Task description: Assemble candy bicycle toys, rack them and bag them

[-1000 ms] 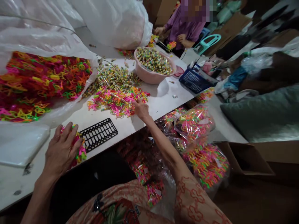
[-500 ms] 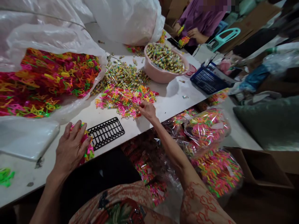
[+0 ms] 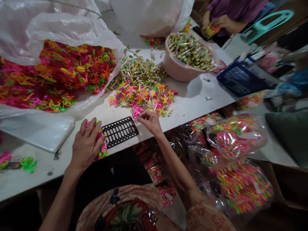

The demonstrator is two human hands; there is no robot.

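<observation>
My left hand (image 3: 85,144) lies with fingers stretched over a row of bright plastic pieces (image 3: 104,149) at the left end of a black slotted rack (image 3: 119,132). Those pieces are partly hidden under the fingers. Just past the rack's right end, my right hand (image 3: 151,123) pinches a small pink plastic piece (image 3: 136,111); its exact shape is hard to make out. Behind it spreads a loose pile of pink, orange and yellow pieces (image 3: 149,96). Small capped tubes (image 3: 134,69) with coloured contents are heaped beyond that pile.
A pink basin (image 3: 180,72) full of tubes stands at the back, beside a blue basket (image 3: 238,78). An open plastic bag (image 3: 117,48) of coloured pieces fills the left. Filled clear bags (image 3: 238,138) lie below the table edge at right. Another person's hands (image 3: 222,21) work at the far side.
The view has swung left, so everything sits further right in it. My right hand has drawn back from the pile toward the rack with the pink piece. My left hand stays on the rack.
</observation>
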